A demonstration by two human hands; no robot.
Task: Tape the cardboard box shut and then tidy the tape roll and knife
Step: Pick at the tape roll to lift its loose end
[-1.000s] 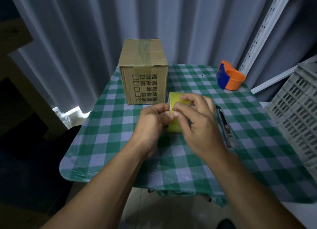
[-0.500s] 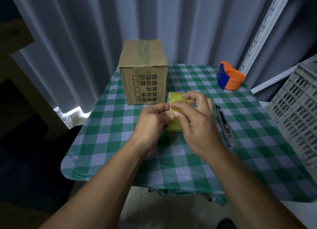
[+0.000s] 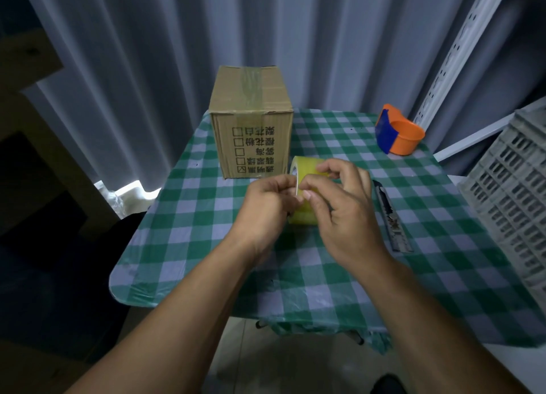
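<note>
A yellowish tape roll [image 3: 304, 169] stands on edge above the middle of the checked table, held between both hands. My left hand [image 3: 266, 204] grips its near left rim. My right hand [image 3: 339, 204] covers its right side, thumb and fingertips pinching at the roll's outer surface. The cardboard box [image 3: 251, 119] stands behind the roll, with a strip of tape along its top and down its front. The utility knife [image 3: 390, 216] lies flat on the cloth just right of my right hand.
An orange and blue tape dispenser [image 3: 397, 135] sits at the table's far right corner. A grey plastic crate [image 3: 514, 204] stands at the right edge. Curtains hang behind the table [image 3: 183, 260], and a white slotted rail [image 3: 455, 48] leans at the upper right.
My right fingers have shifted slightly on the roll, the index lifting higher over its top. The roll, box and knife stay where they were.
</note>
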